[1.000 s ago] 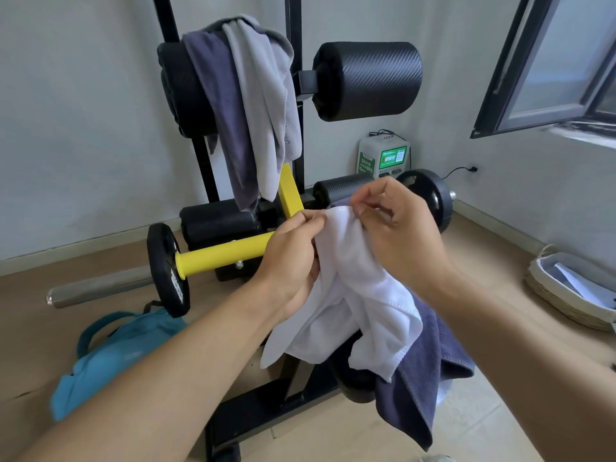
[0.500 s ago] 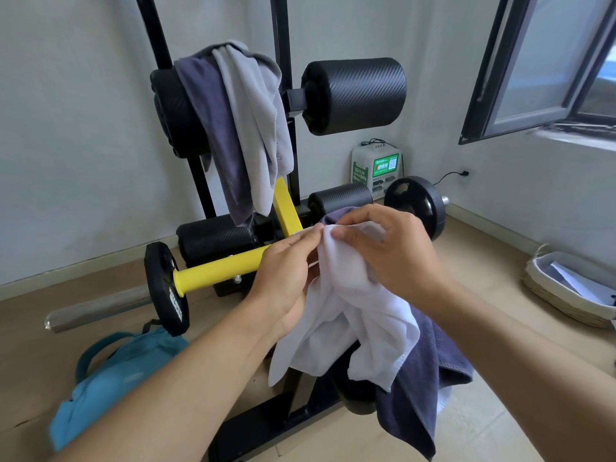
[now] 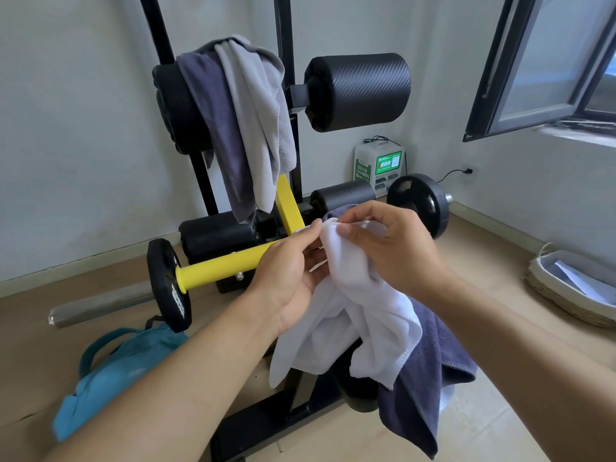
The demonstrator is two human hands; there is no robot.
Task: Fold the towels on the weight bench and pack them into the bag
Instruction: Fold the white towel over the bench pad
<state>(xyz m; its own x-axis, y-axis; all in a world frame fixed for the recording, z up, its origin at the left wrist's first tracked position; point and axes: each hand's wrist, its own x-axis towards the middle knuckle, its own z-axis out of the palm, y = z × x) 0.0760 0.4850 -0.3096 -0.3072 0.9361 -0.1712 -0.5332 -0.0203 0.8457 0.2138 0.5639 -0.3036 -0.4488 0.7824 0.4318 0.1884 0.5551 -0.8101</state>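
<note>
The white towel (image 3: 350, 315) hangs bunched in front of the bench (image 3: 266, 425), held up at its top edge by both hands. The left hand (image 3: 290, 278) pinches the edge between thumb and fingertips. The right hand (image 3: 390, 248) grasps the same edge just beside it, fingers curled over the cloth. The towel is plain terry with a stitched hem; no label is readable on it.

A dark grey towel (image 3: 430, 368) drapes over the bench end below the hands. A second dark towel (image 3: 213, 128) and a light grey towel (image 3: 256, 121) hang together over the upper left pad (image 3: 170, 108).

The teal bag (image 3: 110, 371) lies on the floor at left, near a weight plate (image 3: 168, 285) with white lettering too small to read. A white-and-green box (image 3: 378, 166) by the wall shows a QR code and "30"; the rest is illegible. A wicker basket (image 3: 566, 305) at right holds white paper.
</note>
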